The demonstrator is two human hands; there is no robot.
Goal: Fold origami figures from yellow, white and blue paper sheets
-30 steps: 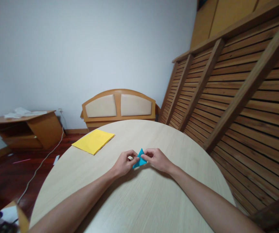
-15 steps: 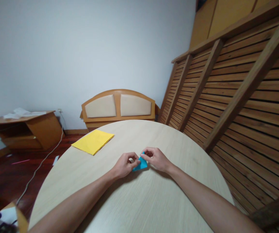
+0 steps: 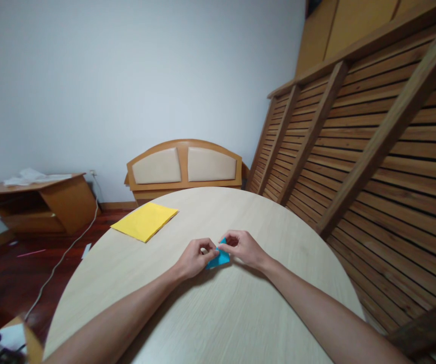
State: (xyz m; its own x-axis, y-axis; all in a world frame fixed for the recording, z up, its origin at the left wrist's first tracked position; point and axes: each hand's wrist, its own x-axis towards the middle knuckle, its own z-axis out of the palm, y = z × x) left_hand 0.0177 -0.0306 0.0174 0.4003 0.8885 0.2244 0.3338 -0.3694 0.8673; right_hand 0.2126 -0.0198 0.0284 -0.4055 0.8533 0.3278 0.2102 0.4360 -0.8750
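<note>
Blue folded paper (image 3: 218, 258) sits pinched between my two hands at the middle of the round table (image 3: 218, 313), its lower edge down near the pale wood-grain top. My left hand (image 3: 195, 258) is curled, thumb and forefinger closed on the left side of the blue piece. My right hand (image 3: 242, 247) comes in from the other side, its fingertips (image 3: 224, 246) gripping the upper right corner, so the knuckles of both hands almost meet over the paper. Only a small wedge of blue shows between and below the fingers; how many folds it has I cannot tell.

Ahead of my left hand and off to its left, well apart from it, lies a yellow sheet (image 3: 144, 221), flat near the far edge of the table. It carries no print or writing that I can read, and neither does the blue piece.

Beyond the table, straight ahead of my hands, stands a wooden headboard (image 3: 185, 166) with two beige padded panels. To the right of my right hand leans a slatted wooden frame (image 3: 361, 146). Far to the left of my left hand is a low wooden cabinet (image 3: 39, 202) with something white on top, and a grey cable (image 3: 66, 253) trails over the dark floor.
</note>
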